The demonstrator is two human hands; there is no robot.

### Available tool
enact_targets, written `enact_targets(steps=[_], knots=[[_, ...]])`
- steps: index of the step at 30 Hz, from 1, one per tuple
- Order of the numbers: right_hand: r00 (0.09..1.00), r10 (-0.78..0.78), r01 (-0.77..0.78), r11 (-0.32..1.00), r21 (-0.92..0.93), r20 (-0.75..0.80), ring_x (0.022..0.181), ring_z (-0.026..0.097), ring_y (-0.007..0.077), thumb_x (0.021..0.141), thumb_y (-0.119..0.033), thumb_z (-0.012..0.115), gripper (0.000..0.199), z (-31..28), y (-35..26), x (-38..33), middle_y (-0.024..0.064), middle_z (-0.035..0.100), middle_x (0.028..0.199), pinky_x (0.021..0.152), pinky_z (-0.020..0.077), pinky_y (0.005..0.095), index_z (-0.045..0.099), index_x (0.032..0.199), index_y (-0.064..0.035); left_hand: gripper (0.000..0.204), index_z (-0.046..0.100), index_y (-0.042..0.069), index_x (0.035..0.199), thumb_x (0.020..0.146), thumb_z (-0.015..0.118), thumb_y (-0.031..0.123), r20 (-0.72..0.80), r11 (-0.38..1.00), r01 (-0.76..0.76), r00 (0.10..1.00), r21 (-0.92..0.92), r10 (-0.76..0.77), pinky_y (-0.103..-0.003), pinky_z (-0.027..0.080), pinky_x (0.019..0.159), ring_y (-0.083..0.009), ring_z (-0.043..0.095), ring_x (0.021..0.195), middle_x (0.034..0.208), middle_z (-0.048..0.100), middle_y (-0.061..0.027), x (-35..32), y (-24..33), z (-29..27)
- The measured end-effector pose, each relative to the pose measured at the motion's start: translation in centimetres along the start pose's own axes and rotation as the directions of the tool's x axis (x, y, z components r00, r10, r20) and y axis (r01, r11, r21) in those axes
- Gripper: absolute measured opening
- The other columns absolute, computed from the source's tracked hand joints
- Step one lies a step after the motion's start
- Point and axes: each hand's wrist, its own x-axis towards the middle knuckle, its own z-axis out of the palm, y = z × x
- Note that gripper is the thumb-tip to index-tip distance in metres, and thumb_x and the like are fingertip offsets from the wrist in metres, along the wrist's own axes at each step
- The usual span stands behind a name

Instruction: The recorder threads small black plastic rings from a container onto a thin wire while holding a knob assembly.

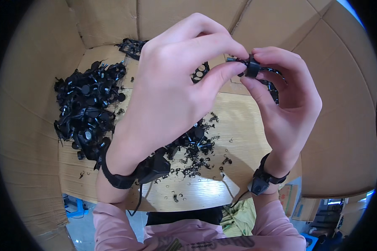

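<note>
Raised above the table, a small black round knob (252, 67) with a threaded metal stud (230, 59) is held between both hands. My right hand (291, 96) pinches the knob's round body between thumb and fingers. My left hand (167, 83) is closed at the stud side, thumb and index finger pinching there; what exactly its fingertips grip is partly hidden. Below and partly behind my left hand lies a loose heap of similar black knobs (198, 133) with curly black trimmings (192, 167) around it.
A big pile of black knobs with studs and ragged black film (88, 98) covers the table's left side. Perforated black sheets (132, 48) lie at the back. Tall cardboard walls (335, 104) surround the wooden table (243, 125). Cables hang from both wrist straps.
</note>
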Motion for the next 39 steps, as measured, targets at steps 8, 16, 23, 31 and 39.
enact_targets(steps=[8, 16, 23, 31, 39], knots=[[0.995, 0.017, -0.023, 0.998, -0.06, -0.096, 0.092, 0.062, 0.0147, 0.077, 0.012, 0.066, 0.033, 0.8, 0.6, -0.4, 0.0113, 0.062, 0.102, 0.079, 0.0517, 0.0241, 0.058, 0.108, 0.0062, 0.013, 0.062, 0.001, 0.082, 0.072, 0.069, -0.003, -0.031, 0.978, -0.087, 0.995, 0.188, 0.094, -0.028, 0.048, 0.067, -0.0208, 0.062, 0.077, 0.086, 0.061, -0.0081, -0.1, 1.3, 0.6], [0.902, 0.398, -0.431, 0.803, 0.412, 0.167, 0.084, 0.066, 0.016, 0.088, -0.005, 0.063, 0.03, -1.0, -1.1, -0.5, 0.0146, 0.066, 0.096, 0.075, 0.0526, 0.0235, 0.055, 0.112, 0.0093, 0.005, 0.059, -0.004, 0.09, 0.087, 0.061, 0.0, 0.016, 0.925, 0.347, 0.937, -0.156, -0.348, -0.024, 0.048, 0.077, -0.0121, 0.06, 0.082, 0.087, 0.064, -0.0072, -0.3, -0.2, 0.6], [0.919, 0.364, -0.388, 0.902, 0.191, 0.15, 0.086, 0.064, 0.0139, 0.077, 0.006, 0.071, 0.034, -0.2, 0.2, -0.2, 0.011, 0.064, 0.096, 0.077, 0.0531, 0.0228, 0.056, 0.108, 0.0099, 0.009, 0.054, -0.003, 0.096, 0.092, 0.057, 0.003, 0.098, 0.779, 0.352, 0.93, -0.518, -0.355, -0.023, 0.048, 0.077, -0.0123, 0.061, 0.086, 0.09, 0.064, -0.0106, -0.1, 1.4, 0.2], [0.979, 0.007, -0.018, 0.998, -0.052, -0.203, 0.093, 0.063, 0.0175, 0.075, 0.014, 0.067, 0.036, 0.2, 0.7, 0.0, 0.0132, 0.062, 0.104, 0.081, 0.0532, 0.0261, 0.056, 0.109, 0.0085, 0.009, 0.052, -0.003, 0.093, 0.09, 0.059, 0.002, 0.245, 0.818, 0.344, 0.935, -0.462, -0.256, -0.022, 0.047, 0.069, -0.0113, 0.06, 0.078, 0.085, 0.064, -0.0114, -0.3, 2.0, 0.1], [0.975, 0.036, -0.049, 0.997, -0.053, -0.221, 0.095, 0.063, 0.0174, 0.077, 0.015, 0.065, 0.034, 0.8, 1.2, -0.1, 0.0138, 0.063, 0.103, 0.085, 0.0539, 0.0268, 0.056, 0.109, 0.0087, 0.007, 0.053, -0.003, 0.09, 0.088, 0.059, -0.001, 0.404, 0.754, 0.555, 0.817, -0.352, -0.412, -0.021, 0.047, 0.069, -0.0112, 0.061, 0.08, 0.085, 0.063, -0.0095, 0.4, 1.2, -1.4]])
